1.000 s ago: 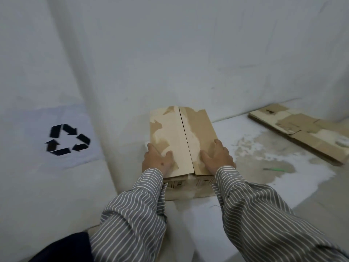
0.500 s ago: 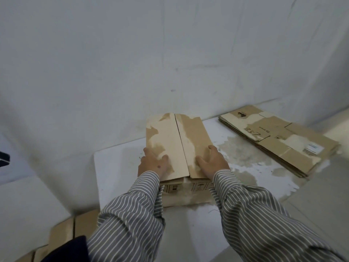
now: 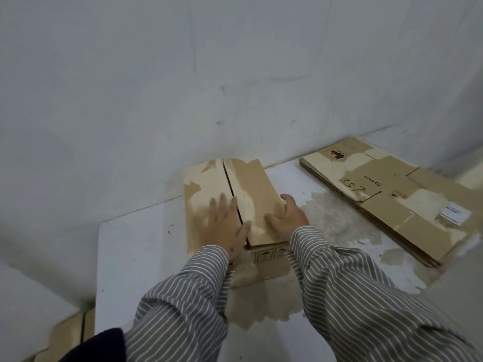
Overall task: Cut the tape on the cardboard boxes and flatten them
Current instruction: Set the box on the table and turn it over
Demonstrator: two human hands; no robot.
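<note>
So the cardboard box (image 3: 235, 189) is sitting on a white table (image 3: 136, 257) pushed up near the wall (image 3: 235, 74), top flaps closed with a dark seam running down the middle, and the paper surface is torn off in pale patches. The person's left hand (image 3: 224, 226) is laid flat on the top, fingers straight and spread a bit, right across the seam, though it's kind of motion-blurred. Their right hand (image 3: 287, 218) is on the box's right edge, thumb lying on the top flap and fingers dropping over the side, so it looks like a loose hold on that edge. Both arms are in grey striped sleeves (image 3: 352, 296). Off to the right, well apart from the box, there's a stack of flattened boxes (image 3: 386, 197) with handwriting and a white label on it.
</note>
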